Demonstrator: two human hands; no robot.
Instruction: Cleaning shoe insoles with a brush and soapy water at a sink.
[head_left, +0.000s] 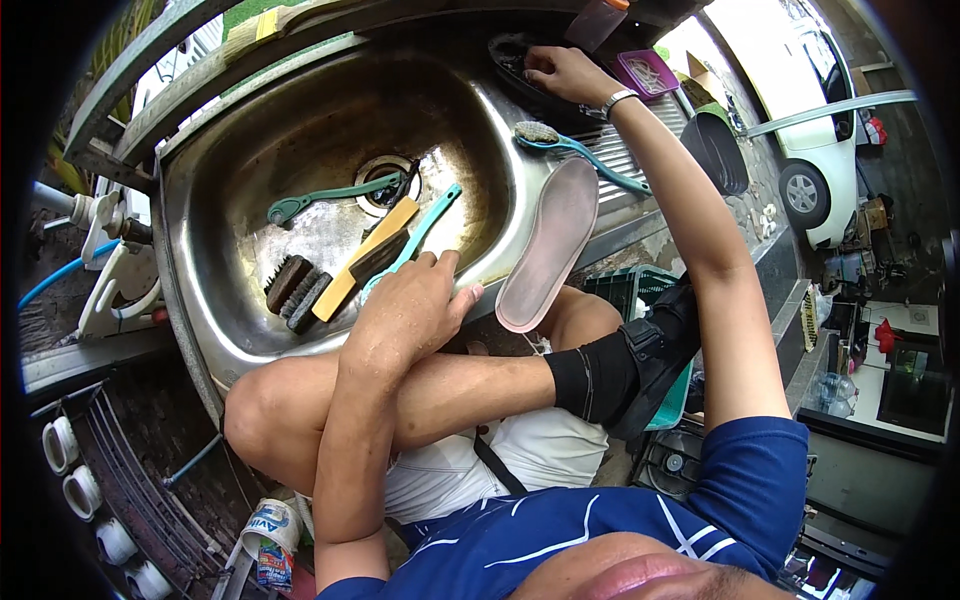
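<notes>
While our right hand [562, 74], fingers curled, seemingly steadies the black item [510, 58], our left hand [412, 300], grip unclear, likely needs the nearest turquoise handle [428, 228].

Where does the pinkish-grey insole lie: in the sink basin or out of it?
Out: the insole lies beside the basin, across the sink's near edge.

The left hand [408, 308] is near brushes [290, 280], the right hand [568, 76] at a black object [528, 95].
</notes>
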